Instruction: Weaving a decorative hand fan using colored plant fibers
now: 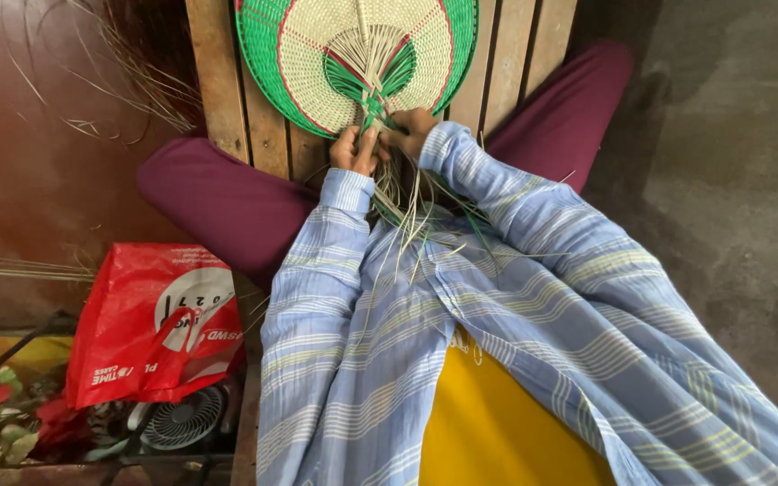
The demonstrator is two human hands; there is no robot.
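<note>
1. the left hand [354,151] is pinched shut on the green strands [373,108] at the neck of the woven fan [317,63], thumb and fingers pressed together just below the fan's lower edge.
2. the right hand [410,130] is closed on the same bundle from the other side; the two hands touch or nearly touch, with the strands between them.
3. the fan lies directly beyond the hands, away from the body, flat on the wooden slatted board [218,81]. its round face is cream with a green border and thin red lines.
4. the fan's long axis runs from the grip straight outward along the slats; the centre rib fans out above the hands.
5. loose straw ends [411,220] trail from the neck of the fan back toward the body, between the striped sleeves [533,207].
6. both hands are equally near the fan's neck; neither leads.
7. well left of the fan, beyond the board, sit a red plastic bag [159,324] and a small grey fan unit [182,418].
</note>
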